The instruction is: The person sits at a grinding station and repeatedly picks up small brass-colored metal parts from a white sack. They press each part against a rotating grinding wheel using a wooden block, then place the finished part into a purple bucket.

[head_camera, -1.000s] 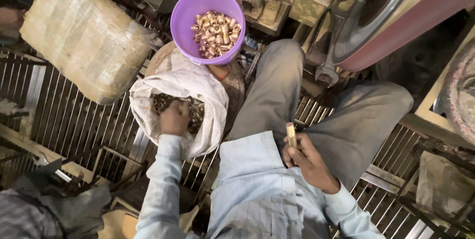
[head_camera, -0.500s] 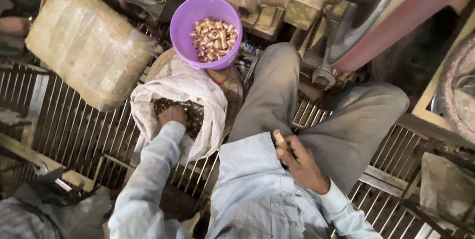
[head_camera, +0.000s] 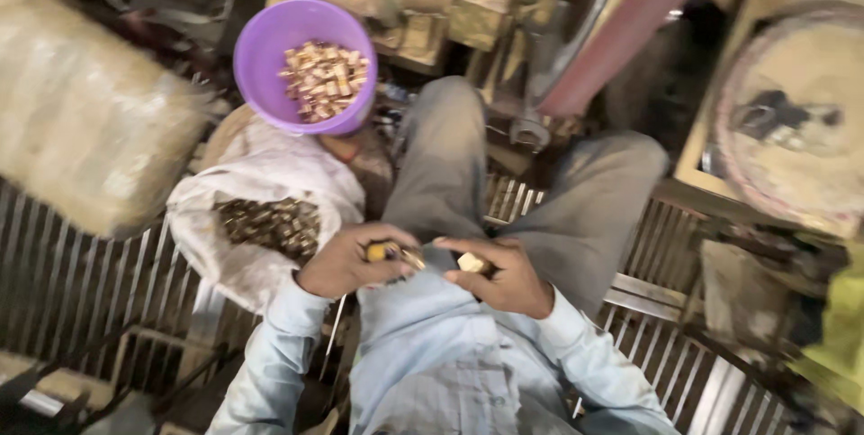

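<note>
From the head view, your left hand [head_camera: 346, 262] was closed, its fingers gripping a few small brass-coloured pieces [head_camera: 389, 252] just to the right of the white sack [head_camera: 270, 174]. Your right hand [head_camera: 504, 275] was curled shut around another brass piece [head_camera: 472, 262], a little farther right of the sack, and the two hands nearly met over your lap. The sack lay open on the metal grating [head_camera: 81, 282], with a dark heap of the same small parts [head_camera: 270, 224] showing in its mouth. Just above the sack stood a purple bowl [head_camera: 270, 48] holding brighter brass parts [head_camera: 324, 80]. Left of the sack lay a large wrapped bundle [head_camera: 81, 120].
</note>
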